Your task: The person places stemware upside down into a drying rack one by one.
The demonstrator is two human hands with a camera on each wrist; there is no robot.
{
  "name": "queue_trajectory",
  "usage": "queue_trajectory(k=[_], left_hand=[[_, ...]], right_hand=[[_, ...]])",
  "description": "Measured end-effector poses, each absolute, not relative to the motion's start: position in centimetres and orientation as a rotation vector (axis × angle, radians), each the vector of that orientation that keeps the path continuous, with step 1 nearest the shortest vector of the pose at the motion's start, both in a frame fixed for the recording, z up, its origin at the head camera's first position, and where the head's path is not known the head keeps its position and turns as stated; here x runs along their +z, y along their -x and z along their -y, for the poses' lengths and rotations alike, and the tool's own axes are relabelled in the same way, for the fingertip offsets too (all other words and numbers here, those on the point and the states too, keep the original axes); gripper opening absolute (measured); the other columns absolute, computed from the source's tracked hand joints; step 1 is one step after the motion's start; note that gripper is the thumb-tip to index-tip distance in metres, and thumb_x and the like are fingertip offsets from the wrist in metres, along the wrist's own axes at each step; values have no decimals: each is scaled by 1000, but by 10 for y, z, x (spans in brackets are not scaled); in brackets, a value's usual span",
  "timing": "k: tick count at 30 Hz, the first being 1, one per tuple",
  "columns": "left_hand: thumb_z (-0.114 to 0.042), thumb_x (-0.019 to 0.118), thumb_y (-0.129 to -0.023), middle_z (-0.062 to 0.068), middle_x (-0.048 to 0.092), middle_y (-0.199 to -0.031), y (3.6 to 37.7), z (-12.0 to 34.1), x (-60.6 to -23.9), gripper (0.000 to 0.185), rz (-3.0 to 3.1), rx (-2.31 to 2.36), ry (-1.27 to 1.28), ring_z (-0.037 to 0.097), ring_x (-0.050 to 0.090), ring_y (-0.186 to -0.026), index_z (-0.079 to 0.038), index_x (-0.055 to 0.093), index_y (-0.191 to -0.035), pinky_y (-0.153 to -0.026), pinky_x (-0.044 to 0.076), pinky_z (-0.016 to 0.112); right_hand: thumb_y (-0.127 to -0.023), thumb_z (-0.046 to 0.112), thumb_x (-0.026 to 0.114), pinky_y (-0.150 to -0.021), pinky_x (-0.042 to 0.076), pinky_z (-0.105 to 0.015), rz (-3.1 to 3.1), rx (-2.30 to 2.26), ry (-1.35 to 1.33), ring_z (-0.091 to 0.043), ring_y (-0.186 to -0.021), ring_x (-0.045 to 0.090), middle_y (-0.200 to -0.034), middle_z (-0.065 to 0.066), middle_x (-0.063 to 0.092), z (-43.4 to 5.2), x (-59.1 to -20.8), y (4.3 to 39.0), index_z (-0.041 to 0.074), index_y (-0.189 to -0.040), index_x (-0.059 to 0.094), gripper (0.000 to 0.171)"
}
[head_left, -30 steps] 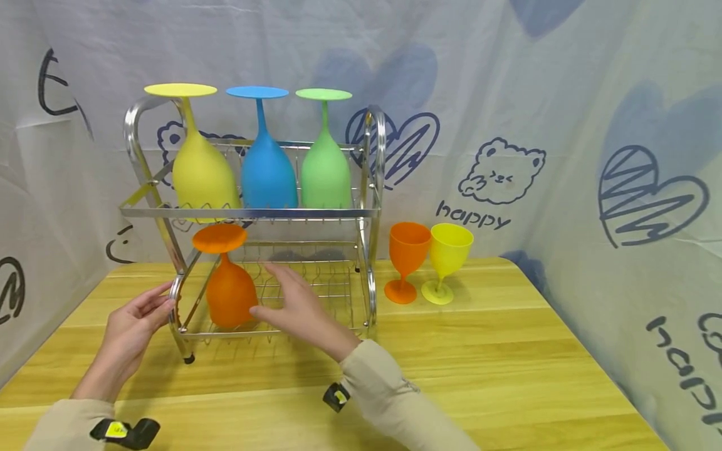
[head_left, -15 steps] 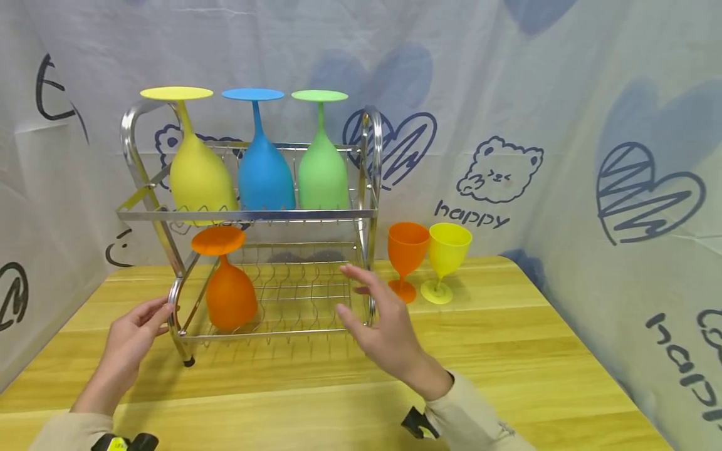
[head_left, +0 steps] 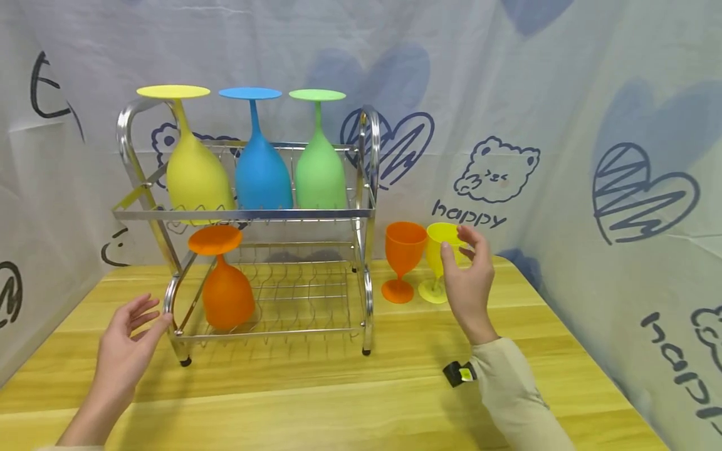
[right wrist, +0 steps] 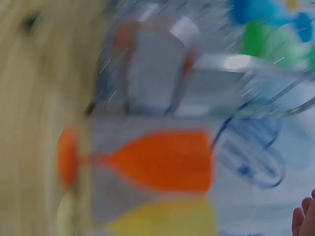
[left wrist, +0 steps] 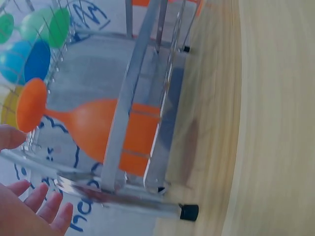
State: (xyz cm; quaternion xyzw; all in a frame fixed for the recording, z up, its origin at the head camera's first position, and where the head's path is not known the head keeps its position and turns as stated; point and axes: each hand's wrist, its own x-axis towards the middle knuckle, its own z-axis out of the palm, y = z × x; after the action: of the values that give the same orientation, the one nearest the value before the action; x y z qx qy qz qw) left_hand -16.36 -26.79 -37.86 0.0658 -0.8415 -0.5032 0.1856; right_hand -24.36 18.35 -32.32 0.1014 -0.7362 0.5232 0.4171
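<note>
My right hand (head_left: 471, 288) is in front of an upright yellow goblet (head_left: 434, 249), partly covering it, its fingers spread and loosely bent. Whether it touches the cup cannot be told. An upright orange goblet (head_left: 405, 243) stands just left of the yellow one. By the lower left post of the two-tier metal dish rack (head_left: 242, 215), my left hand (head_left: 123, 351) has its fingers apart; the thumb tip is at or very near the post. An upside-down orange goblet (head_left: 227, 295) sits at the left of the lower tier, also visible in the left wrist view.
Upside down on the upper tier are a yellow goblet (head_left: 197, 175), a blue goblet (head_left: 263, 175) and a green goblet (head_left: 320, 172). The rack stands on a wooden table (head_left: 316, 401). Patterned cloth (head_left: 507, 75) hangs behind and on both sides.
My right hand has moved right, from beside the upside-down orange goblet on the lower tier, past the rack, to the yellow goblet. The left fingers have spread away from the rack post.
</note>
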Motion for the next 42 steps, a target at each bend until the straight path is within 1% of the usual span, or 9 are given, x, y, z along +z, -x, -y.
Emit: queue_trajectory(k=[6, 11, 17, 21, 26, 30, 38, 40, 42], left_hand=[[-27, 58, -98, 9, 40, -143, 155, 254, -376, 67, 2364, -1471, -76, -2, 43, -111, 0, 25, -150, -81, 40, 3], [-24, 58, -99, 22, 33, -149, 150, 238, -380, 67, 2405, -1526, 39, 16, 39, -124, 0, 23, -151, -88, 38, 4], [-28, 59, -98, 22, 28, -151, 148, 228, -379, 72, 2444, -1608, 81, 36, 33, -131, -2, 19, -153, -85, 34, 1], [-26, 60, -97, 23, 29, -150, 147, 224, -377, 72, 2442, -1619, 105, 39, 33, -131, -2, 20, -152, -85, 33, 0], [-23, 58, -98, 20, 32, -149, 144, 221, -377, 67, 2450, -1622, 119, 29, 39, -125, -4, 23, -152, -85, 38, 5], [-22, 58, -99, 19, 34, -148, 142, 220, -377, 66, 2460, -1631, 115, 24, 42, -120, -5, 23, -152, -87, 43, 13], [-21, 59, -98, 21, 28, -151, 140, 216, -374, 71, 2442, -1697, 126, 35, 38, -127, -5, 17, -154, -85, 38, 6], [-21, 59, -98, 22, 27, -152, 140, 215, -374, 72, 2448, -1709, 125, 39, 36, -129, -6, 16, -154, -94, 42, 18], [-20, 59, -98, 23, 26, -152, 139, 215, -375, 73, 2452, -1721, 123, 42, 34, -130, -7, 15, -155, -103, 42, 36]], right_hand=[[-89, 16, 68, -107, 33, -48, 2092, 1230, -75, -36, -129, 36, -139, -25, 39, -212, -346, 272, -5, -142, 35, 66], [-88, 25, 70, -115, 20, -48, 2258, 1370, 65, -37, -141, 20, -154, -23, 21, -231, -357, 293, 0, -152, 15, 88], [-86, 27, 72, -117, 16, -47, 2352, 1549, 166, -35, -144, 13, -158, -21, 10, -239, -364, 314, 5, -155, 0, 102], [-85, 23, 74, -116, 18, -47, 2370, 1589, 193, -37, -142, 18, -156, -23, 15, -241, -369, 324, 3, -154, 1, 103], [-82, 13, 76, -113, 28, -45, 2339, 1661, 170, -38, -133, 34, -149, -25, 29, -241, -376, 332, 5, -153, 1, 104], [-83, 12, 75, -110, 33, -45, 2355, 1672, 193, -39, -132, 36, -148, -27, 30, -244, -382, 335, 3, -153, 3, 101], [-83, 22, 76, -108, 36, -48, 2445, 1563, 212, -41, -131, 36, -146, -29, 31, -251, -382, 332, -2, -150, 12, 96], [-83, 25, 76, -107, 36, -49, 2443, 1565, 213, -41, -131, 36, -146, -29, 31, -254, -382, 329, -1, -151, 12, 97], [-84, 27, 76, -107, 37, -49, 2431, 1582, 200, -40, -131, 36, -147, -28, 31, -258, -382, 324, 1, -151, 11, 97]])
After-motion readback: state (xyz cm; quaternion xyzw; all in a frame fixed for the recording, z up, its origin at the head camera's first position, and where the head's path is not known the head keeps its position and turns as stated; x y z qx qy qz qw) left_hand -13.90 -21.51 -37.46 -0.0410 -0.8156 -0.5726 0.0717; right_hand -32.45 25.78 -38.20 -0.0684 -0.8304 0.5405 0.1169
